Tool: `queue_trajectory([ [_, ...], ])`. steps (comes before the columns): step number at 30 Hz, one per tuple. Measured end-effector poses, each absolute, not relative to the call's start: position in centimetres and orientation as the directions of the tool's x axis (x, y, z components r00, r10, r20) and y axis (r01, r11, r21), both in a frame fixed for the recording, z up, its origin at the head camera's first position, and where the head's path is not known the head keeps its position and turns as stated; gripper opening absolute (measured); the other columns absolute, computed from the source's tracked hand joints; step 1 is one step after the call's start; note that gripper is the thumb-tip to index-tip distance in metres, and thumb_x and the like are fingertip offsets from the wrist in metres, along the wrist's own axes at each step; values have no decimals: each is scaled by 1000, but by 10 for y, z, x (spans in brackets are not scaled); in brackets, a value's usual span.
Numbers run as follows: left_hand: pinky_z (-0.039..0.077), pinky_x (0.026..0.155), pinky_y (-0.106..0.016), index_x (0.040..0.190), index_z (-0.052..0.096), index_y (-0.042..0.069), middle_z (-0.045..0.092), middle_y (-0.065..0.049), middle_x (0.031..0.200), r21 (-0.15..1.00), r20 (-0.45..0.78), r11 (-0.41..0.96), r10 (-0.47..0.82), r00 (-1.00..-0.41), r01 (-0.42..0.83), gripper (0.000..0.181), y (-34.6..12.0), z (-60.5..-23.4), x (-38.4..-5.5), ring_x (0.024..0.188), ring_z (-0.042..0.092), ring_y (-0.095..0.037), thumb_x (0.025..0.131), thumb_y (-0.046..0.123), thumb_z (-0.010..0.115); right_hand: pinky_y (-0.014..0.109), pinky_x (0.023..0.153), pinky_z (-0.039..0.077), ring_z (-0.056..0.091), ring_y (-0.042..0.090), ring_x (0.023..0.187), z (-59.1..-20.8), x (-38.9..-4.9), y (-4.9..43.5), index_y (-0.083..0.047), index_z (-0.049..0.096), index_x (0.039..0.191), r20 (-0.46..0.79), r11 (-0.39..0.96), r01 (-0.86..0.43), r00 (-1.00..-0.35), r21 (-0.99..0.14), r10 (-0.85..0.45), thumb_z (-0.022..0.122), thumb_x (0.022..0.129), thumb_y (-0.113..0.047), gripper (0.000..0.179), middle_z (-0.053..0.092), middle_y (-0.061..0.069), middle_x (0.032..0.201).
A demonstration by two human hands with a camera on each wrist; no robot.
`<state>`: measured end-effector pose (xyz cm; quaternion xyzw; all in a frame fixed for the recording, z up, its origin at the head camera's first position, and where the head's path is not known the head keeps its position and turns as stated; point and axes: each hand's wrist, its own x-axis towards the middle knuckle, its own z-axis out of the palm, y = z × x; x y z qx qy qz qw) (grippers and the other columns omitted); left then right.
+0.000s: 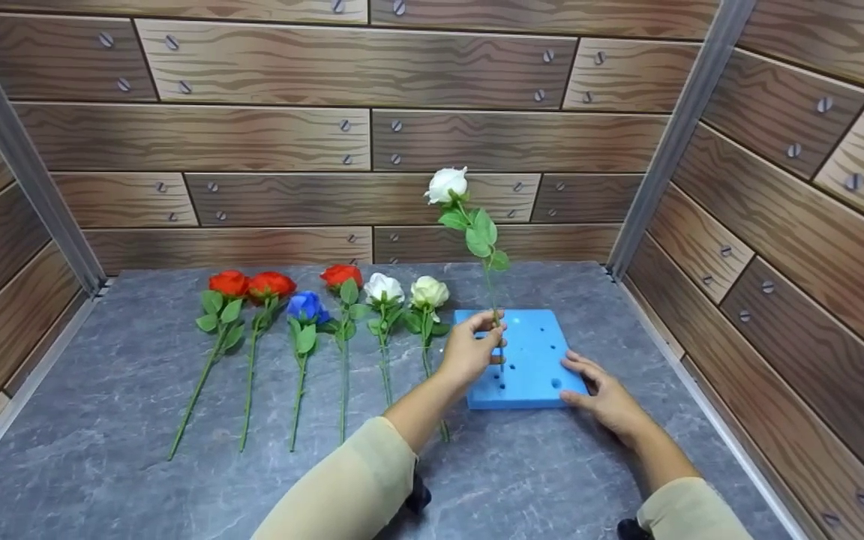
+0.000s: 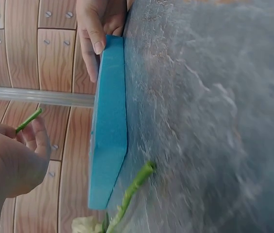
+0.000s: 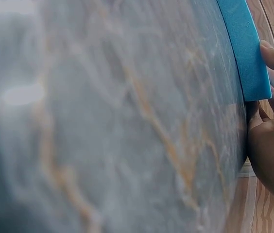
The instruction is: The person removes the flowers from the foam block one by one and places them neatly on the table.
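A white rose [image 1: 447, 185] stands upright, leaning slightly, its stem pinched low down by my left hand [image 1: 471, 349]. The lower stem passes in front of the blue foam block [image 1: 529, 349], which has small holes in its top. In the left wrist view the cut end of the stem [image 2: 30, 120] shows at the fingertips, above the block's level. My right hand [image 1: 608, 401] holds the block's near right corner, thumb at the front and fingers along the right side. In the right wrist view that hand [image 3: 273, 131] reaches around the block's end [image 3: 248, 63].
Left of the block lie red roses [image 1: 271, 285], a blue rose [image 1: 307, 306], another white rose [image 1: 384, 289] and a cream rose [image 1: 430, 292], stems toward me. Plank-patterned walls [image 1: 357, 67] enclose the grey marbled table [image 1: 139, 360].
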<state>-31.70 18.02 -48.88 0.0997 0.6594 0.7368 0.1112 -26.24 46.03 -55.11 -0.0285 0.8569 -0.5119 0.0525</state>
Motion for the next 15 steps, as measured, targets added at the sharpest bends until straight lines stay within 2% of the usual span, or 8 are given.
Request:
queue_trajectory([
  [6,67,80,-29,144,69,18,67,-9,130,995,-17,-89,322,-947,-48,33,168,-489,-313,103,71,-19,112,12,60,57,138,12,9,43,170,-552,-262,462,-2,42,165,-52,483,-7,-993,-876,-110,79,101,-20,76,19,16,182],
  [15,65,77,-31,148,64,20,65,-9,131,996,9,-88,366,-931,-25,36,144,-488,-308,100,69,-18,112,14,61,54,137,13,10,43,170,-550,-264,461,-5,43,165,-61,507,-4,-992,-862,-111,79,101,-25,76,19,14,182],
])
